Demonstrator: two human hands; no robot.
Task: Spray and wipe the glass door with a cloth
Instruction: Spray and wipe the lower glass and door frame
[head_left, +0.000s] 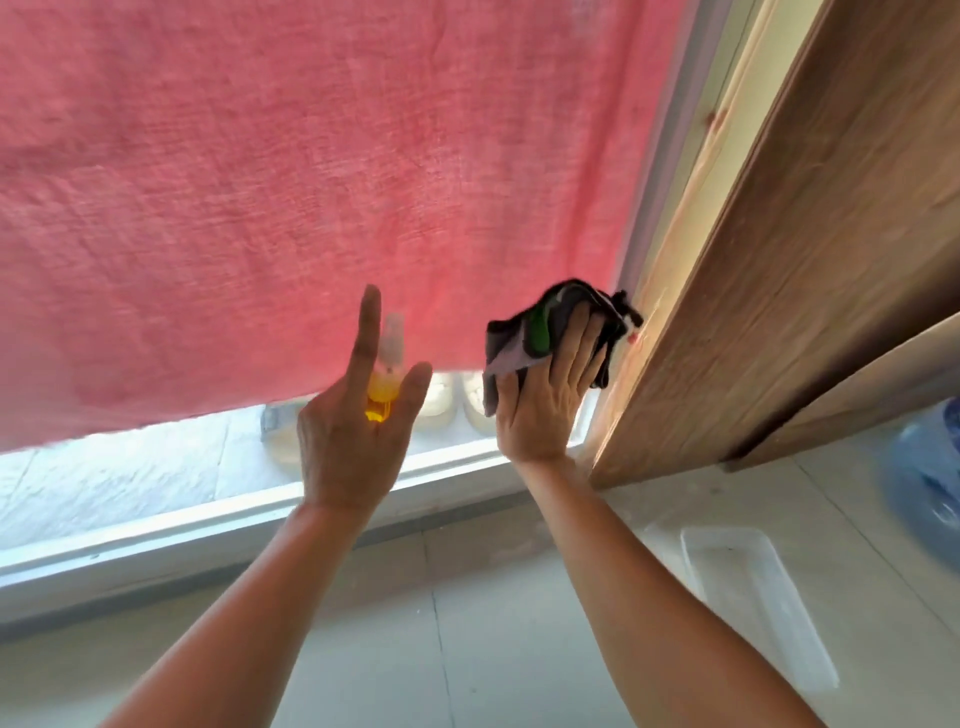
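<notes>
The glass door (130, 478) fills the view, with a pink fabric (311, 182) hanging behind the pane. My left hand (353, 431) grips a small clear spray bottle (387, 374) of yellow liquid, index finger stretched up beside the nozzle and thumb out to the right. The nozzle is close to the glass. My right hand (550, 395) lies flat, fingers straight, and presses a dark grey and black cloth (524, 332) with a green patch against the pane, near the door's lower right corner.
The door's white bottom frame (208, 525) runs along the floor. A wooden panel (805, 260) stands at the right beside the cloth. A clear plastic tray (753, 597) lies on the tiled floor, with a blue water bottle (930, 467) at the far right. Pale shoes (441, 400) show outside the glass.
</notes>
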